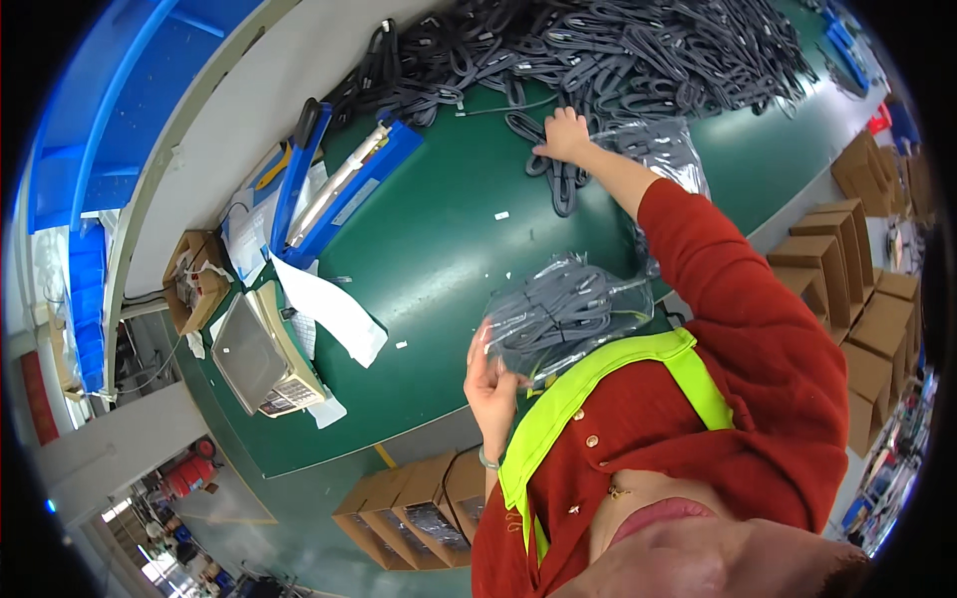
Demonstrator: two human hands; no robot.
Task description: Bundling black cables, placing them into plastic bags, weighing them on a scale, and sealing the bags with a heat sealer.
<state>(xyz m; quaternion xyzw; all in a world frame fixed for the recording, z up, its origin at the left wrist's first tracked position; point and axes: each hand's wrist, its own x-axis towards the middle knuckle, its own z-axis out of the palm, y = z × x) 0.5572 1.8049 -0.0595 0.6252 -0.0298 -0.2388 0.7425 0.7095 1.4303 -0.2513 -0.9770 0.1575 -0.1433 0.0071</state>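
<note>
My left hand (490, 384) pinches the left edge of a clear plastic bag (638, 297) close to my body. Inside the bag lie several dark grey coiled cables (568, 311). My right hand (566, 135) reaches far across the green table, its fingers curled round a bundle of grey coiled cable (563, 189). That bundle lies at the near edge of a large heap of similar grey cables (638, 55). Beside my right forearm rests another clear bag (663, 149) with grey contents, partly hidden by the arm.
To the left stand a blue holder (349, 189) with a white roll, and a beige desktop device (264, 349) with a paper strip (329, 309). A small cardboard box (196, 279) sits at the table's left edge. Cardboard boxes (414, 508) stand below the table and more boxes (827, 254) to the right.
</note>
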